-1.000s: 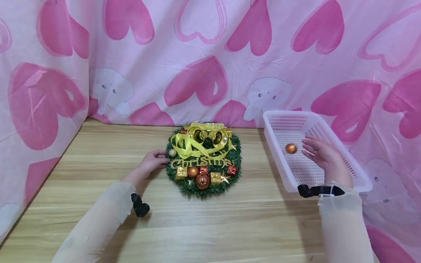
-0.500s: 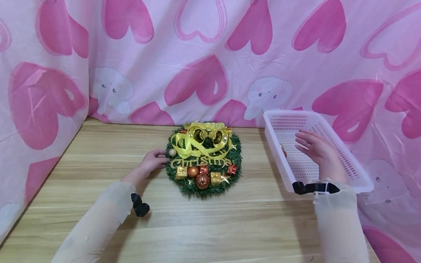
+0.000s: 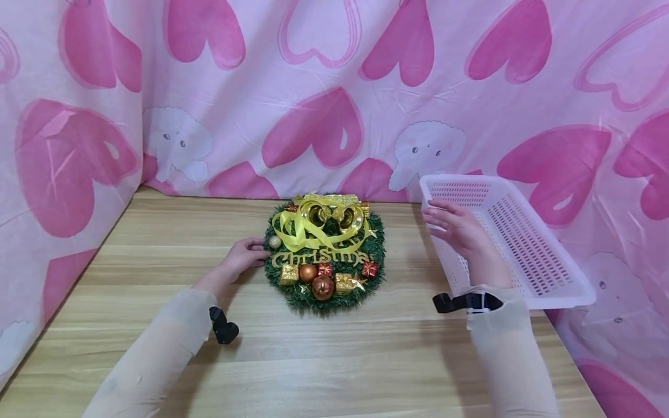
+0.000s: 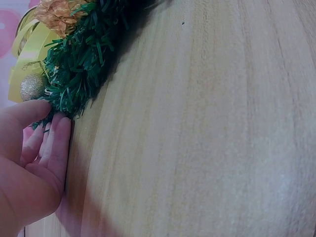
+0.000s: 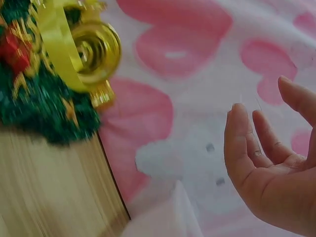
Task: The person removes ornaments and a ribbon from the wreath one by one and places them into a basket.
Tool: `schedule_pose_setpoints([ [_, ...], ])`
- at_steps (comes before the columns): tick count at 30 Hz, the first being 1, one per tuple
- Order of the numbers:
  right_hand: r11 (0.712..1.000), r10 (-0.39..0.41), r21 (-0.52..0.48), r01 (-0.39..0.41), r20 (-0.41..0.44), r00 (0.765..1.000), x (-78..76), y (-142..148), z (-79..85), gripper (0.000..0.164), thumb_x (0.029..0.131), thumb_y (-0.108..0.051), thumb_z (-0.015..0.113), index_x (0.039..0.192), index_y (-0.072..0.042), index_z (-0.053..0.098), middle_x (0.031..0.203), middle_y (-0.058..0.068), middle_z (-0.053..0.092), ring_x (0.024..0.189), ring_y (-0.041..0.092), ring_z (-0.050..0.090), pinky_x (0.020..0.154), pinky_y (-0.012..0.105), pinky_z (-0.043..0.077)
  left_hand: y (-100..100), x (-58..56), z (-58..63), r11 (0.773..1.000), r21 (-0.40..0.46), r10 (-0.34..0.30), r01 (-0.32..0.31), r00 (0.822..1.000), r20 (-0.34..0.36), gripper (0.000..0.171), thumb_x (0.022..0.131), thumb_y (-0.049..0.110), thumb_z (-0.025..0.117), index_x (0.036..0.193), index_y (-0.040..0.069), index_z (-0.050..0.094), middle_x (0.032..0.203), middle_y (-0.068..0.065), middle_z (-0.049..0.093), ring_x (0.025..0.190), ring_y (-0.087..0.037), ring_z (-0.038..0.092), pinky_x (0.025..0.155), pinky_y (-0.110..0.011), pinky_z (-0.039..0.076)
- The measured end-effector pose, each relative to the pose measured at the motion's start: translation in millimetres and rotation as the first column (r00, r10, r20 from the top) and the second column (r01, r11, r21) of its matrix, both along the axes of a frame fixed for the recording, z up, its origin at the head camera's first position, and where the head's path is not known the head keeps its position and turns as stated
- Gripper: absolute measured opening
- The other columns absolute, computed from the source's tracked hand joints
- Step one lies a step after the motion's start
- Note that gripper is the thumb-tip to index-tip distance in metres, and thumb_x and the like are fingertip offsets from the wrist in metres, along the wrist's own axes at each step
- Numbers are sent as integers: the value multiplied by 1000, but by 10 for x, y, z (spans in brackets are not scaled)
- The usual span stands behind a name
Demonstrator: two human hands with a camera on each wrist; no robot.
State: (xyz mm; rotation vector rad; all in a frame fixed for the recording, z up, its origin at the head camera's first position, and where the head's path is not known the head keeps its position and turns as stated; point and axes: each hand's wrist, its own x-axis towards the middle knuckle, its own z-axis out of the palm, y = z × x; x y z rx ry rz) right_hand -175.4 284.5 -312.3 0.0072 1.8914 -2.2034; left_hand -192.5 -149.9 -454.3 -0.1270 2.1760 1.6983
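Note:
A green Christmas wreath lies on the table, carrying a yellow ribbon, gold bells, a shiny brown ball, small gift boxes and gold lettering. My left hand holds its left edge; in the left wrist view, greenery sits between the thumb and fingers. Over the left side of a white plastic basket, my right hand hangs with spread, relaxed fingers. The right wrist view shows nothing in that hand. No loose ball is visible; part of the basket floor is hidden behind the hand.
The basket stands at the table's right edge, its long side slanting toward me. A pink heart-patterned curtain hangs along the back and both sides. Bare wooden tabletop lies in front of the wreath.
My right hand has moved left across the basket. The loose copper-coloured ball shifted to the basket's left wall, then went out of sight. My left hand and the wreath have stayed put.

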Motion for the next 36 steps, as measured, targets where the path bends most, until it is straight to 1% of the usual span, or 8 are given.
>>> schedule_pose_setpoints([
  [4, 998, 55, 35, -54, -18, 998, 14, -234, -67, 19, 94, -5, 52, 104, -18, 59, 96, -7, 66, 86, 7, 64, 78, 22, 58, 2, 1, 3, 1000, -7, -1, 1, 1000, -1, 58, 89, 5, 57, 139, -10, 31, 135, -31, 42, 101, -17, 59, 92, -26, 55],
  [8, 988, 141, 76, -138, -44, 989, 43, -467, -178, 27, 91, 0, 52, 112, -17, 53, 103, -5, 62, 92, 9, 62, 84, 27, 57, 2, -7, -8, 1000, 1, -1, 1, 1000, 2, 58, 90, 5, 57, 139, -11, 30, 135, -31, 41, 98, -15, 59, 94, -28, 54],
  [14, 959, 272, 108, -263, -72, 960, 141, -786, -369, 52, 87, 0, 56, 135, 6, 36, 114, 3, 58, 100, 12, 61, 90, 28, 56, -1, -25, -30, 1000, 6, 0, 0, 1000, 0, 58, 90, 5, 57, 139, -10, 31, 135, -30, 42, 92, -9, 59, 93, -26, 54],
  [19, 912, 389, 184, -366, -105, 915, 204, -985, -550, 64, 82, -3, 64, 136, 9, 33, 128, 23, 49, 119, 39, 47, 92, 25, 54, -13, -29, -34, 1000, 1, 7, -7, 1000, -4, 58, 89, 6, 58, 139, -10, 31, 134, -30, 43, 87, -5, 58, 91, -24, 55],
  [23, 877, 471, 188, -443, -147, 870, 226, -1074, -692, 68, 79, -4, 68, 135, 12, 33, 135, 37, 36, 123, 53, 35, 95, 28, 53, -15, -32, -36, 1000, -2, 8, -8, 1000, -1, 59, 89, 6, 58, 139, -9, 31, 135, -30, 44, 87, -5, 58, 91, -25, 55],
  [28, 844, 528, 203, -496, -160, 834, 267, -1150, -810, 65, 77, 5, 64, 134, 13, 33, 133, 37, 37, 121, 48, 40, 104, 36, 47, -19, -37, -49, 1000, -7, 3, -3, 1000, -4, 58, 90, 5, 57, 139, -10, 31, 134, -30, 44, 91, -8, 59, 91, -25, 55],
  [31, 825, 558, 230, -517, -185, 809, 296, -1190, -864, 68, 75, 0, 69, 133, 13, 35, 133, 34, 41, 121, 44, 43, 106, 36, 45, -20, -32, -49, 1000, -5, -3, 2, 1000, -11, 58, 90, 6, 58, 139, -11, 31, 134, -31, 44, 92, -8, 59, 90, -25, 55],
  [36, 794, 581, 360, -491, -206, 788, 353, -1275, -915, 63, 75, -4, 73, 131, 6, 44, 131, 24, 50, 119, 37, 49, 108, 39, 43, -12, -29, -56, 1000, 1, 0, 0, 1000, -9, 58, 90, 6, 57, 138, -11, 31, 133, -30, 44, 87, -4, 58, 89, -23, 56],
])
